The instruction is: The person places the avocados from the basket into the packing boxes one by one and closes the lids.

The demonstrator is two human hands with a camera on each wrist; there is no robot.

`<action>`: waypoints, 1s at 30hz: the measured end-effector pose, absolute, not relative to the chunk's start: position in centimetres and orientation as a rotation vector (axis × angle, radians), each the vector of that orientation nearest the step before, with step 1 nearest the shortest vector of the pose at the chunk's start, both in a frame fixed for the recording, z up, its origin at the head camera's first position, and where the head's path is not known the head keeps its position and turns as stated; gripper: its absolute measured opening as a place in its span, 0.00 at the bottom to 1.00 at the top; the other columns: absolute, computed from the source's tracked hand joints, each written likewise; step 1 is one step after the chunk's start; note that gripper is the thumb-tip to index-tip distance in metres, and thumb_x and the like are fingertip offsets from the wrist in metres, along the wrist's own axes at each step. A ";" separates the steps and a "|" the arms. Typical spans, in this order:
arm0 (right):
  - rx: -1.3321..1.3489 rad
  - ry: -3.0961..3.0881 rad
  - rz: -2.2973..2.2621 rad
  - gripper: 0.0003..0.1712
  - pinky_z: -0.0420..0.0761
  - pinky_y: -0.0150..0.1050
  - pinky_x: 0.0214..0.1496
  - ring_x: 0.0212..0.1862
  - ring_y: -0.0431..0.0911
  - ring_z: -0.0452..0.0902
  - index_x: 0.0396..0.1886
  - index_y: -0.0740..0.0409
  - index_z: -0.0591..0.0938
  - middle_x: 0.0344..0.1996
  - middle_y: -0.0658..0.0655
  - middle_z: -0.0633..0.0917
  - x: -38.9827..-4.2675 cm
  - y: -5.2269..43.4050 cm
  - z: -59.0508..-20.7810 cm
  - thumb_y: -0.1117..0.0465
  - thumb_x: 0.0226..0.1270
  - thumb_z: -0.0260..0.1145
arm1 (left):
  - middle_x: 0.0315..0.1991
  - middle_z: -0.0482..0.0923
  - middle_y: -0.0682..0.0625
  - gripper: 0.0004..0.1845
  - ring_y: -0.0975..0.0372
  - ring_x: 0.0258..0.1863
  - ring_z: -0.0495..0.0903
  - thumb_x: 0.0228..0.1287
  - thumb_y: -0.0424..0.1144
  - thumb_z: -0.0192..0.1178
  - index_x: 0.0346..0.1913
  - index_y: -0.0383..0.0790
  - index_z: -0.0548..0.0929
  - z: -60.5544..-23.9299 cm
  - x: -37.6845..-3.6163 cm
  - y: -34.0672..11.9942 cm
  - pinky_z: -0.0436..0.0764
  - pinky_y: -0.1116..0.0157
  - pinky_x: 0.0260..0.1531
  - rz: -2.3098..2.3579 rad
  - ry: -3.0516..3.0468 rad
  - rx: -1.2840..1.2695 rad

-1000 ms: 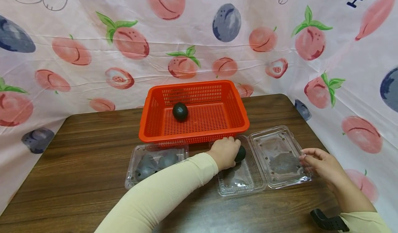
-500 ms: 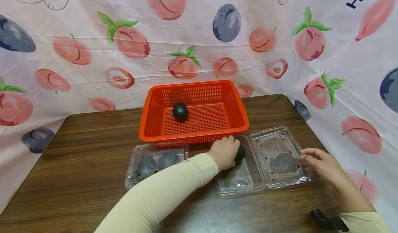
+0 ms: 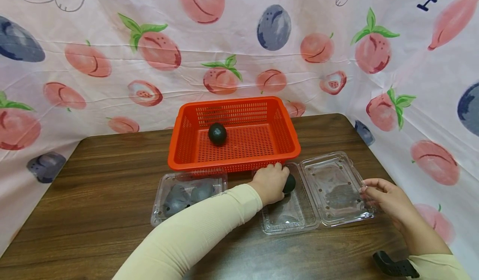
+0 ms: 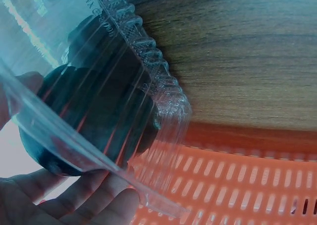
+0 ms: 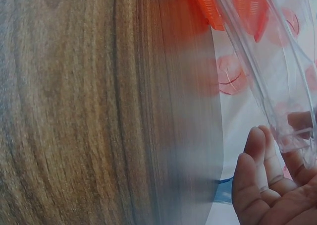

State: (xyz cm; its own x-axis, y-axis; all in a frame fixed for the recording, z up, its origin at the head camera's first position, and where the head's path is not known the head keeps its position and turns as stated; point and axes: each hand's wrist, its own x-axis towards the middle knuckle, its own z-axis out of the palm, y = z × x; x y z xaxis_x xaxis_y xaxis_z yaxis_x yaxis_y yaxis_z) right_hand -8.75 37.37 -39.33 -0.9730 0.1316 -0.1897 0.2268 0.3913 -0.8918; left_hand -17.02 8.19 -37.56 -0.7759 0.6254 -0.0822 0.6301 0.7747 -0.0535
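My left hand point(image 3: 270, 183) grips a dark avocado point(image 3: 289, 184) inside the base of an open clear plastic clamshell point(image 3: 304, 217). In the left wrist view, the fingers point(image 4: 84, 193) curl round the avocado at the rim, and the thumb lies on its other side, partly behind the clear plastic. The clamshell's lid point(image 3: 337, 178) is folded out to the right. My right hand point(image 3: 387, 199) pinches the lid's outer edge between thumb and forefinger. The right wrist view has the other fingers point(image 5: 255, 145) extended beside the plastic.
An orange-red slotted basket point(image 3: 233, 162) stands behind the clamshells, with one avocado point(image 3: 217, 134) in it. To the left, a second clamshell point(image 3: 161, 205) with dark avocados inside lies partly behind my left sleeve. Fruit-print cloth point(image 3: 239, 30) hangs behind the wooden table point(image 3: 93, 213).
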 end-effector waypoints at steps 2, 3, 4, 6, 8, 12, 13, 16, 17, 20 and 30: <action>0.332 2.546 -1.653 0.08 0.79 0.33 0.35 0.33 0.32 0.79 0.45 0.60 0.76 0.28 0.37 0.81 -8.7 37.3 -39.3 0.62 0.69 0.59 | 0.44 0.77 0.47 0.25 0.56 0.42 0.79 0.54 0.48 0.69 0.52 0.42 0.77 -37.6 -17.0 8.2 0.81 0.61 0.35 -0.124 2.905 1.026; 0.334 2.544 -1.651 0.08 0.79 0.33 0.35 0.33 0.32 0.79 0.45 0.60 0.76 0.28 0.37 0.81 -8.7 37.3 -39.3 0.61 0.69 0.59 | 0.44 0.77 0.47 0.25 0.56 0.42 0.79 0.54 0.48 0.69 0.52 0.42 0.77 -37.6 -17.0 8.2 0.81 0.61 0.35 -0.124 2.906 1.025; 0.336 2.545 -1.647 0.09 0.79 0.33 0.35 0.33 0.32 0.79 0.45 0.60 0.75 0.28 0.37 0.81 -8.7 37.3 -39.3 0.61 0.69 0.59 | 0.44 0.77 0.47 0.24 0.56 0.42 0.79 0.54 0.48 0.69 0.52 0.43 0.77 -37.6 -17.0 8.2 0.81 0.61 0.35 -0.125 2.907 1.025; 0.341 2.546 -1.638 0.10 0.79 0.33 0.35 0.33 0.33 0.79 0.46 0.62 0.75 0.28 0.38 0.81 -8.7 37.3 -39.3 0.61 0.69 0.59 | 0.44 0.77 0.47 0.24 0.56 0.42 0.79 0.54 0.48 0.69 0.52 0.43 0.77 -37.5 -17.0 8.1 0.81 0.61 0.35 -0.126 2.907 1.026; 0.342 2.551 -1.626 0.11 0.79 0.33 0.35 0.33 0.33 0.79 0.46 0.63 0.75 0.28 0.38 0.81 -8.7 37.4 -39.3 0.61 0.69 0.58 | 0.44 0.76 0.47 0.24 0.56 0.42 0.79 0.55 0.48 0.68 0.53 0.43 0.77 -37.4 -17.0 8.0 0.81 0.61 0.35 -0.127 2.905 1.027; 0.344 2.558 -1.612 0.12 0.79 0.34 0.34 0.33 0.33 0.79 0.47 0.65 0.74 0.28 0.38 0.81 -8.7 37.4 -39.4 0.61 0.70 0.58 | 0.44 0.76 0.47 0.25 0.56 0.42 0.79 0.55 0.49 0.68 0.53 0.43 0.76 -37.2 -16.9 7.9 0.81 0.61 0.35 -0.120 2.894 1.028; 0.345 2.560 -1.611 0.12 0.79 0.34 0.34 0.32 0.34 0.79 0.47 0.65 0.74 0.28 0.38 0.81 -8.7 37.4 -39.4 0.61 0.70 0.58 | 0.44 0.76 0.47 0.25 0.56 0.41 0.79 0.55 0.49 0.68 0.54 0.43 0.76 -37.2 -16.8 7.8 0.81 0.61 0.35 -0.116 2.892 1.028; 0.350 2.562 -1.606 0.13 0.79 0.34 0.34 0.32 0.34 0.79 0.48 0.65 0.74 0.28 0.39 0.81 -8.7 37.4 -39.4 0.61 0.70 0.58 | 0.45 0.76 0.47 0.26 0.56 0.42 0.79 0.55 0.50 0.68 0.55 0.43 0.76 -37.1 -16.7 7.7 0.81 0.61 0.36 -0.105 2.886 1.027; 0.351 2.564 -1.602 0.13 0.79 0.34 0.34 0.32 0.35 0.79 0.48 0.66 0.74 0.28 0.39 0.82 -8.7 37.4 -39.4 0.61 0.70 0.58 | 0.45 0.76 0.47 0.26 0.57 0.42 0.78 0.55 0.50 0.68 0.55 0.43 0.76 -37.1 -16.7 7.7 0.81 0.61 0.35 -0.102 2.885 1.026; 0.355 2.566 -1.593 0.14 0.79 0.35 0.34 0.32 0.35 0.79 0.48 0.66 0.74 0.28 0.40 0.82 -8.7 37.4 -39.4 0.60 0.70 0.58 | 0.45 0.76 0.47 0.27 0.57 0.42 0.79 0.55 0.50 0.68 0.56 0.44 0.75 -37.1 -16.5 7.5 0.81 0.61 0.34 -0.094 2.885 1.029; 0.348 2.567 -1.603 0.12 0.79 0.34 0.34 0.32 0.34 0.79 0.47 0.65 0.75 0.28 0.38 0.81 -8.7 37.3 -39.3 0.61 0.70 0.58 | 0.45 0.76 0.47 0.27 0.57 0.42 0.79 0.55 0.50 0.68 0.56 0.44 0.75 -37.1 -16.2 7.2 0.82 0.61 0.33 -0.091 2.885 1.049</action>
